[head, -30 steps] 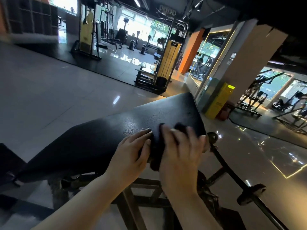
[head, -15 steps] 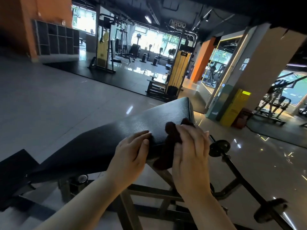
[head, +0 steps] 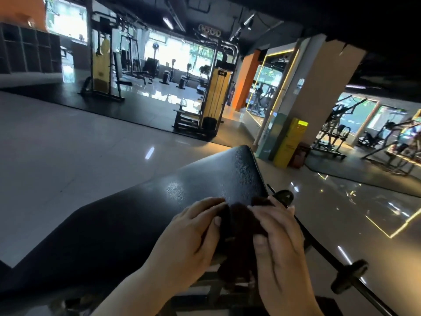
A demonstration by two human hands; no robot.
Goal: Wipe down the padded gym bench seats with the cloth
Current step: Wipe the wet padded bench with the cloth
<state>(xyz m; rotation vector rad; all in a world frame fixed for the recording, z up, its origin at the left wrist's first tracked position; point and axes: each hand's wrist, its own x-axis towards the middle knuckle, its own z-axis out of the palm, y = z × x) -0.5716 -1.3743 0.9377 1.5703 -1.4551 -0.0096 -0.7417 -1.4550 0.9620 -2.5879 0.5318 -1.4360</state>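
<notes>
Both gripping: we logged left hand [head: 189,233] and right hand [head: 280,238] clutching the cloth [head: 239,222] on the bench pad [head: 216,179] near edge; pad's long axis ran leftward.

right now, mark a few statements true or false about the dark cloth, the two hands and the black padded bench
1. The dark brown cloth sits at the near edge of the black padded bench seat. True.
2. Only the right hand touches the cloth. False: the left hand touches it too.
3. The cloth is spread flat over the whole seat. False: it is bunched and hangs over the edge.
4. A yellow box-shaped cabinet stands beside the beige pillar. True.
</notes>
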